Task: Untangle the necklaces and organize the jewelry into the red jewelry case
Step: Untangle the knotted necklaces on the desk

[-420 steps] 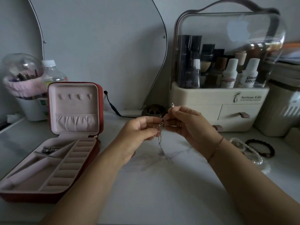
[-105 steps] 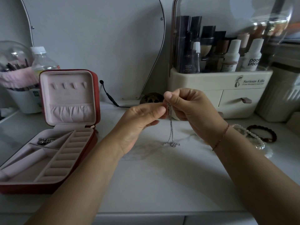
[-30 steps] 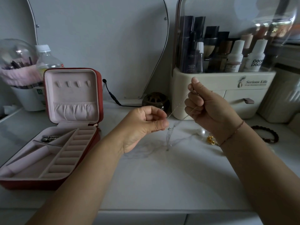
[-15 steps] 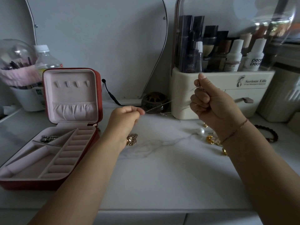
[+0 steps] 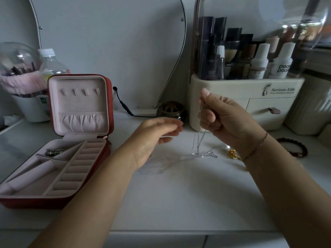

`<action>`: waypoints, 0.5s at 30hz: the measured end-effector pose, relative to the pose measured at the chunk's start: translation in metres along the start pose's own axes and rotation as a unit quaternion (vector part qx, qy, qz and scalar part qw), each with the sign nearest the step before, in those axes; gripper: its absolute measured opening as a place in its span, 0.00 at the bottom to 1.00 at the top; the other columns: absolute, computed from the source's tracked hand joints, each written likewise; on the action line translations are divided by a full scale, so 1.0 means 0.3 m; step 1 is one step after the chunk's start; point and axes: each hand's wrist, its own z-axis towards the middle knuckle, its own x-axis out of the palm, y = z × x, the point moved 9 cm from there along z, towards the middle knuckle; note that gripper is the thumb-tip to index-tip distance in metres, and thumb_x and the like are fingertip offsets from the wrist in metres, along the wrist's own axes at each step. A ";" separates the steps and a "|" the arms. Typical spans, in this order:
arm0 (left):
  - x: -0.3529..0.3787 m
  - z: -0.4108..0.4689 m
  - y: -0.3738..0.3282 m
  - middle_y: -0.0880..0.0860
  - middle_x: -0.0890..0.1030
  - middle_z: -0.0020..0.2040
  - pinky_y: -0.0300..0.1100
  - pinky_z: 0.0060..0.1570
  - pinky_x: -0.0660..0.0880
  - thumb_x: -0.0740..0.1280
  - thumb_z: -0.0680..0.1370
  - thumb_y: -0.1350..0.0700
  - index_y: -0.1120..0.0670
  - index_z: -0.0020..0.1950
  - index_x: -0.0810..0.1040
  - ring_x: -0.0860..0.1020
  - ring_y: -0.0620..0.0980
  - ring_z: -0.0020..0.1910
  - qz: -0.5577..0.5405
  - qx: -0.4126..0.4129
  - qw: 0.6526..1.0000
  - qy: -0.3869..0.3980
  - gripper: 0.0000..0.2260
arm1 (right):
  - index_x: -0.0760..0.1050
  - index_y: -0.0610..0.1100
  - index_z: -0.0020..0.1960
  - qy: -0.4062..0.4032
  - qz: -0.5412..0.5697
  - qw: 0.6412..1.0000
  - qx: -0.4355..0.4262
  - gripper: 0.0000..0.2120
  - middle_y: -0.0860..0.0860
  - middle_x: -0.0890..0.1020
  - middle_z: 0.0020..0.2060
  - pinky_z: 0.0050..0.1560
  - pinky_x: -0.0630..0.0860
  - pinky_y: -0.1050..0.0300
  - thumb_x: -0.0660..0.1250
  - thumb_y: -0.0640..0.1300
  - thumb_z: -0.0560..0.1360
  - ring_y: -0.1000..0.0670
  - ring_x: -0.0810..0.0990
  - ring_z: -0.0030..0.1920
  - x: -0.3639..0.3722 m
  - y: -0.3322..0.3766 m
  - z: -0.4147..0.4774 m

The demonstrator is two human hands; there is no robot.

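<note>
A thin silver necklace (image 5: 198, 142) hangs from my right hand (image 5: 221, 119), which pinches its upper end; the pendant end (image 5: 208, 155) lies on the white tabletop. My left hand (image 5: 155, 135) hovers blurred just left of the chain, fingers relaxed and holding nothing. The red jewelry case (image 5: 105, 151) stands open at the left, pink-lined, with a dark metal piece (image 5: 53, 152) in a back compartment. A gold piece (image 5: 232, 154) lies by my right wrist, partly hidden.
A cream cosmetics organizer (image 5: 247, 104) with bottles stands behind my right hand. A dark bead bracelet (image 5: 295, 147) lies at the right. A small bronze pot (image 5: 171, 110), a black cable (image 5: 125, 108), a mirror, a water bottle (image 5: 51, 64) and a brush cup (image 5: 26, 97) line the back.
My left hand let go of the chain and moved right toward the hanging part. The chain, stretched between both hands before, now dangles from my right hand alone, which has lowered.
</note>
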 end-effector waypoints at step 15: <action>0.141 -0.039 -0.021 0.48 0.84 0.39 0.33 0.49 0.75 0.71 0.66 0.58 0.56 0.47 0.81 0.81 0.43 0.42 0.002 0.039 0.986 0.163 0.10 | 0.76 0.46 0.34 0.012 -0.061 0.998 -0.021 0.12 0.50 0.73 0.22 0.27 0.49 0.59 0.63 0.50 0.73 0.55 0.57 0.21 0.034 0.009 -0.007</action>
